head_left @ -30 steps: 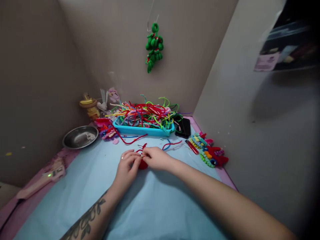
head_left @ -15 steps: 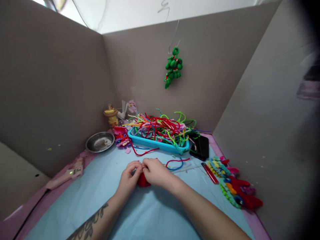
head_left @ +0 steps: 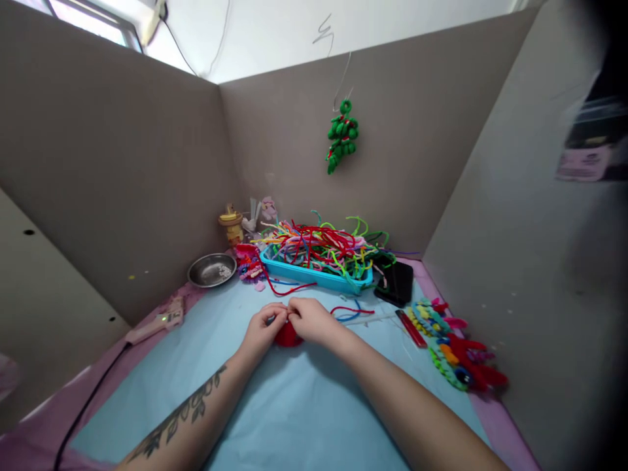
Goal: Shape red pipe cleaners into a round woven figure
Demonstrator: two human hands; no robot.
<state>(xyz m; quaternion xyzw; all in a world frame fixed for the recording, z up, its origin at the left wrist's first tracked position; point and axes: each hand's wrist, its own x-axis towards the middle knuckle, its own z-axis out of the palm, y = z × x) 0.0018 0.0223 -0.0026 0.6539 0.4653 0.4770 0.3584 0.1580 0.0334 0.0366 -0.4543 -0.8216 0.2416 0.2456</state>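
Note:
My left hand (head_left: 267,324) and my right hand (head_left: 311,320) meet over the middle of the blue table cover, thumbs and fingertips pinched close together. Between and just below them shows a red fuzzy piece (head_left: 288,335), which both hands grip at its upper edge. The fingers hide most of that edge, so I cannot make out its detail. A red pipe cleaner (head_left: 352,310) and a blue pipe cleaner (head_left: 349,318) lie just beyond my right hand. Farther back, a blue tray (head_left: 314,276) is heaped with pipe cleaners of many colours.
At back left stands a metal bowl (head_left: 212,271) with small white bits. A corded glue gun (head_left: 156,327) lies at left. Toward the right are a black phone (head_left: 395,284), a red stick-like tool (head_left: 411,328) and finished fuzzy crafts (head_left: 449,353). Grey panels (head_left: 314,137) enclose the table.
The whole view has shifted slightly as the head moved. Both hands stay pinched together at the red piece, with only a slight change of finger position.

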